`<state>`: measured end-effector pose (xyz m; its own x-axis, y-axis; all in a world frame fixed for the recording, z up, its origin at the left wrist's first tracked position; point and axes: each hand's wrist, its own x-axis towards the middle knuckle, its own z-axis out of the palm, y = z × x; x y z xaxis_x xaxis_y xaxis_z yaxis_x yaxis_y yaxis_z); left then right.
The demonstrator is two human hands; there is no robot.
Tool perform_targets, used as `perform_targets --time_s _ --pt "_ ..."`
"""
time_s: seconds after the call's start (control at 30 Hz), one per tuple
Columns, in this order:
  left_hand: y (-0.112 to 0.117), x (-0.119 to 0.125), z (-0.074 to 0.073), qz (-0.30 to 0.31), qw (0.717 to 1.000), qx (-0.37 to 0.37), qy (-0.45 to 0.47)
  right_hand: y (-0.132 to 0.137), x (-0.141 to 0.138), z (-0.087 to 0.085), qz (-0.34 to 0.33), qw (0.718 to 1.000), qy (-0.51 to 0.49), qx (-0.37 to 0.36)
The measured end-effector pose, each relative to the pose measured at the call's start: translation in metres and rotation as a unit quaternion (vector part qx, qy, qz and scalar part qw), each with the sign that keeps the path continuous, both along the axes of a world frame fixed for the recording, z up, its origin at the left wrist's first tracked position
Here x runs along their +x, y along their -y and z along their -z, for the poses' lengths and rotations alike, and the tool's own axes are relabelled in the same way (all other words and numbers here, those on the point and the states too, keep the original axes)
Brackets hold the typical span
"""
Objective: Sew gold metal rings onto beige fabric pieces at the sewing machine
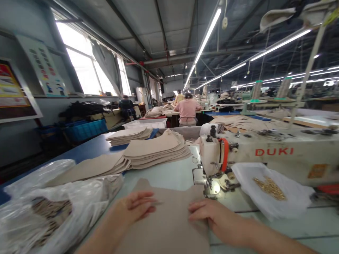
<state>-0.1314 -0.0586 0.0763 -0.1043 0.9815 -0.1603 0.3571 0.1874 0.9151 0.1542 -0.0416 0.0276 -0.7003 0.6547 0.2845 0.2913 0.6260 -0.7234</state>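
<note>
A beige fabric piece (169,229) lies flat on the pale sewing table in front of me, its upper right corner beside the needle area of the sewing machine (212,158). My left hand (136,210) is over the left part of the fabric, fingers curled together and slightly blurred. A thin sliver shows at its fingertips, too small to name. My right hand (209,215) grips the fabric near its right edge, fingers bent on top, just below the machine's lit needle plate (215,188).
Stacks of cut beige pieces (156,150) stand behind the fabric. To the left sits a clear plastic bag (87,197) with small striped pieces. A white bag (243,176) holding small gold-coloured parts lies to the right, against the machine. Another person (186,109) sits farther ahead.
</note>
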Motion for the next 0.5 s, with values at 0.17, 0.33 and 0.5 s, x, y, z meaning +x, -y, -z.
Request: perform_targets --time_s 0.17,0.33,0.5 --pt "-0.014 0.083 0.027 0.075 0.984 -0.060 0.148 0.006 0.006 0.011 0.131 0.918 -0.214 -0.308" --pt "-0.033 0.116 0.032 0.136 0.981 -0.074 0.117 0.004 0.010 0.018 0.206 0.878 -0.289 -0.321" --pt "-0.041 0.129 0.039 0.232 0.972 0.008 -0.041 -0.004 0.011 0.028 0.242 0.878 -0.267 -0.316"
